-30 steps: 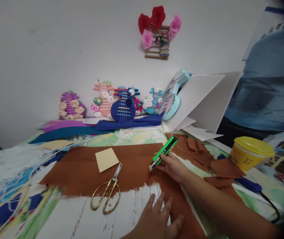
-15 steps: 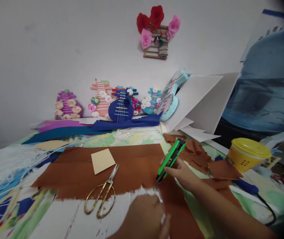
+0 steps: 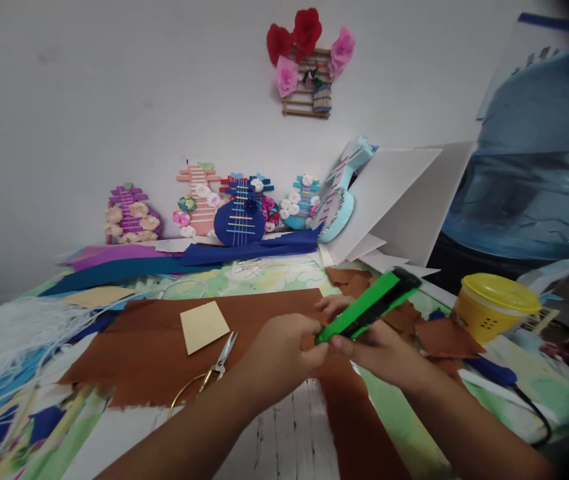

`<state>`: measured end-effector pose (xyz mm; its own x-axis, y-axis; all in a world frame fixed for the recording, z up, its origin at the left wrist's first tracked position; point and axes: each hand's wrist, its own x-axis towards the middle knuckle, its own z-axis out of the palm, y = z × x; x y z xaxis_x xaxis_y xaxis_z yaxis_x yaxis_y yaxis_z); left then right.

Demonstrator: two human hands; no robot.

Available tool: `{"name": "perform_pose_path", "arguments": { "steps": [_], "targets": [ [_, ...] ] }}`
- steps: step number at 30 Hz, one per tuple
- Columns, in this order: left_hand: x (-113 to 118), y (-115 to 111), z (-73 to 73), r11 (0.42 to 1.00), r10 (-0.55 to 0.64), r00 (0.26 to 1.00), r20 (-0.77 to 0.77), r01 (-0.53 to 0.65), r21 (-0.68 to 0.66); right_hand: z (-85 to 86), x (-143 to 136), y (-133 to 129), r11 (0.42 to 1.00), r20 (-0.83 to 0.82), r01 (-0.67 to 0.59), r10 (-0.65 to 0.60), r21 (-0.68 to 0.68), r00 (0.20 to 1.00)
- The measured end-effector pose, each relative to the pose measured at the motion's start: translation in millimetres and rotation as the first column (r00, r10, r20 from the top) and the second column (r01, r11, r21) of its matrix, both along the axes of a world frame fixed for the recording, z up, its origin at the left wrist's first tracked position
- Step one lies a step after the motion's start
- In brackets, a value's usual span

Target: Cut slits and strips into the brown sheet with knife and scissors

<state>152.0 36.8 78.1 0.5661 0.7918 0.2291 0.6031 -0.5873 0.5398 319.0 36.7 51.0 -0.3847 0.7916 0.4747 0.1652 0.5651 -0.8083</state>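
A green and black utility knife is held up at a slant by my right hand, its fingers wrapped around the lower part. My left hand meets it, thumb and forefinger pinched at the knife's lower front end; the blade itself is hidden. Below both hands lies brown fabric-like sheet over a white board with dark cut marks. Gold-handled scissors lie on the brown sheet, partly covered by my left forearm. A cream square of paper rests just beyond them.
Brown scraps and a yellow-lidded tub are at the right, near a blue-handled corded tool. White cord is heaped at the left. Decorated lute-shaped crafts and leaning white boards line the wall.
My left hand has risen from the white board to the front of the utility knife. My right hand has tilted the knife flatter, towards the right, and nearer to me.
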Motion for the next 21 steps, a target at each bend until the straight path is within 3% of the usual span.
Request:
{"name": "perform_pose_path", "arguments": {
  "steps": [4, 7, 10, 13, 16, 19, 21],
  "targets": [
    [3.6, 0.1, -1.5, 0.992, -0.068, 0.997, -0.047, 0.072, 0.099, 4.6, 5.1, 2.1, 0.999, 0.228, -0.046, 0.043, 0.008, 0.973],
    [2.3, -3.7, -13.9, 0.94, 0.018, 0.992, -0.128, 0.027, 0.341, -3.8, 10.0, 6.5, 1.0, 0.258, -0.018, 0.02, -0.011, 0.966],
    [-1.3, -16.2, -40.7, 0.794, 0.166, 0.973, -0.162, -0.035, 0.607, -22.5, 16.0, 12.9, 0.992, 0.248, 0.056, -0.025, -0.117, 0.969],
    [0.3, -28.6, -73.7, 0.669, 0.058, 0.979, -0.196, 0.107, 0.736, -45.6, 20.6, 20.6, 0.947, 0.216, 0.122, -0.057, -0.298, 0.975],
    [9.0, -29.0, -100.6, 0.569, 0.034, 0.987, -0.158, 0.111, 0.815, -64.6, 23.5, 27.8, 0.888, 0.126, 0.074, -0.019, -0.454, 0.992],
    [17.8, -20.9, -120.8, 0.527, 0.02, 0.998, -0.061, 0.041, 0.849, -73.2, 26.4, 32.5, 0.854, 0.048, -0.037, 0.072, -0.518, 0.996],
    [20.3, -17.5, -132.6, 0.54, -0.012, 1.0, -0.021, 0.024, 0.841, -73.4, 28.7, 34.6, 0.852, 0.045, -0.094, 0.137, -0.515, 0.99]
  ]
}}
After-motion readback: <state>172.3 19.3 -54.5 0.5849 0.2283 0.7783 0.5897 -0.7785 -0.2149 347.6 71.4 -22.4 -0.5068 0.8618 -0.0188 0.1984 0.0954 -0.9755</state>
